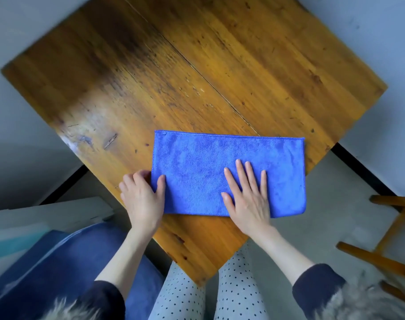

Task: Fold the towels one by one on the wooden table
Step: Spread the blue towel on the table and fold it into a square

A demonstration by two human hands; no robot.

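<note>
- Blue towel (220, 167): a long rectangle, apparently already folded once, lying flat near the near corner of the wooden table (173, 77); its right end reaches the table's right edge and may overhang it slightly.
- Left hand (142, 195): pinches the towel's left end, thumb on top, fingers curled round and under the edge.
- Right hand (247, 192): lies flat, fingers straight and spread, pressing the cloth down at its middle near the near edge.
- Step in hand (judgement): the second fold, left end carried over to the right end. To do it well, keep the flat palm as an anchor at the fold line, lift the left end low, and lay edge on edge before smoothing.
- Edges: the stitched far hem runs straight; the near edge looks rounded, as a fold would.
- Open room: bare wood extends far and left of the towel; to the right the table ends, with a wooden chair frame (386, 239) beyond, well apart.
</note>
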